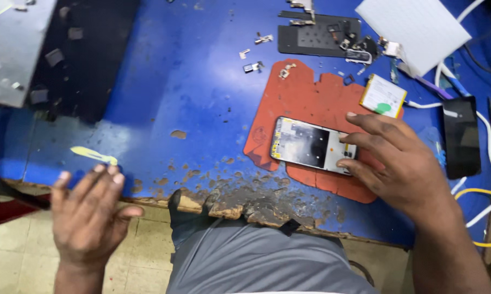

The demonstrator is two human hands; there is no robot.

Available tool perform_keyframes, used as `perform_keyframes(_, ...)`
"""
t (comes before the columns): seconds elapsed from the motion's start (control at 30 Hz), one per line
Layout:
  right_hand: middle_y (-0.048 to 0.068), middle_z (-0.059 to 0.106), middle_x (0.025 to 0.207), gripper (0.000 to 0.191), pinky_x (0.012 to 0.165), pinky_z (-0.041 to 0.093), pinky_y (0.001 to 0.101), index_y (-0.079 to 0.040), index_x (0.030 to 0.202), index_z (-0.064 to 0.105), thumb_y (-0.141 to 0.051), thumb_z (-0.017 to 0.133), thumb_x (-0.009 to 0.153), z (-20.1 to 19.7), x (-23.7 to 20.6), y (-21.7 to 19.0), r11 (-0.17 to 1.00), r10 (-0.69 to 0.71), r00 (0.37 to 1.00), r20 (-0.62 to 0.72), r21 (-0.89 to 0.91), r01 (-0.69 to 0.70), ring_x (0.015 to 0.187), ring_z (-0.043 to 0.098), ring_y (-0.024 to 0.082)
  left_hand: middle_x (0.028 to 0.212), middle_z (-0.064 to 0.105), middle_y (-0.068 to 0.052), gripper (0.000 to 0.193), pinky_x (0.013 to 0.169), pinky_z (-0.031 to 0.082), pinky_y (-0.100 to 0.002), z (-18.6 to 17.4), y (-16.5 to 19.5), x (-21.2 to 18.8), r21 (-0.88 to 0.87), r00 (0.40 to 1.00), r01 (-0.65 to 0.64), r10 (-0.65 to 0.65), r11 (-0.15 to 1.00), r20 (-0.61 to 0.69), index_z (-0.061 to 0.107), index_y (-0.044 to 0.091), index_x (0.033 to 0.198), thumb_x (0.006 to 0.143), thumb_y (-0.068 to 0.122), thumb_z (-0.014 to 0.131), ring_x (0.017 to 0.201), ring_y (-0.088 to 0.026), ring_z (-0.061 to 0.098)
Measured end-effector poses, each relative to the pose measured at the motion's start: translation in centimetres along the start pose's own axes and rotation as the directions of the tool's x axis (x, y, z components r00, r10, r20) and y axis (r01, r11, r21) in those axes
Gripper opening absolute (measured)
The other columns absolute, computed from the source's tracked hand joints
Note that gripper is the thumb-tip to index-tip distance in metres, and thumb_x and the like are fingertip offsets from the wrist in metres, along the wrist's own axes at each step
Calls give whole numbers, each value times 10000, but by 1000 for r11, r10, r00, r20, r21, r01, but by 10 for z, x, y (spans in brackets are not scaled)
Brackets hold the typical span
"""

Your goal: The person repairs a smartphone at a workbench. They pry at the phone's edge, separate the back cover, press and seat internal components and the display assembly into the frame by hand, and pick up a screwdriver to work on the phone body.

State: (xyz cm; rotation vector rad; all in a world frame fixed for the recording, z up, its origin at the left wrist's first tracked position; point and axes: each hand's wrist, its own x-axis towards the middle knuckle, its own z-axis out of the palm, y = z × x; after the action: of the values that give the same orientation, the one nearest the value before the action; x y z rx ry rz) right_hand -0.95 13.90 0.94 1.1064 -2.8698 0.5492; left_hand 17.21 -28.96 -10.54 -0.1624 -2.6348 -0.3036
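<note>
An opened phone body (305, 143) lies on a red-orange work mat (305, 100), its inner boards and a dark panel showing. My right hand (398, 163) rests on the phone's right end, fingertips pressing its edge. My left hand (90, 209) hovers at the worn front edge of the blue table (191, 87), fingers together, holding nothing. A small yellow-green strip (93, 155) lies just above that hand.
A black tray (316, 35) with small metal parts sits at the back. Beside it are a white pad (414, 27), a small battery (383, 95), a black phone screen (461, 136), white and yellow cables (488, 201) and tools at right. A dark metal box (44, 49) stands far left.
</note>
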Motion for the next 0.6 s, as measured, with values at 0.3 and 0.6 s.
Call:
perform_keyframes(0.3, 129, 678, 1290, 371, 982, 544, 409, -42, 1057, 715, -126, 854, 723, -4, -8, 7, 1000, -26, 999, -39, 5, 26, 1171, 658, 331, 923, 754, -142, 181, 831, 605, -422, -4, 35, 1, 39, 975, -153, 157, 987, -155, 779, -36, 946, 842, -165, 707, 909, -306, 729)
perform_keyframes(0.6, 117, 729, 1109, 132, 972, 601, 310, -15, 1070, 700, -112, 725, 984, -4, -13, 2, 846, 157, 975, -158, 531, -51, 1090, 734, 203, 848, 716, -76, 196, 766, 608, -356, -23, 101, 65, -591, 968, 12, -157, 807, -195, 677, 18, 898, 806, -122, 778, 834, -218, 726)
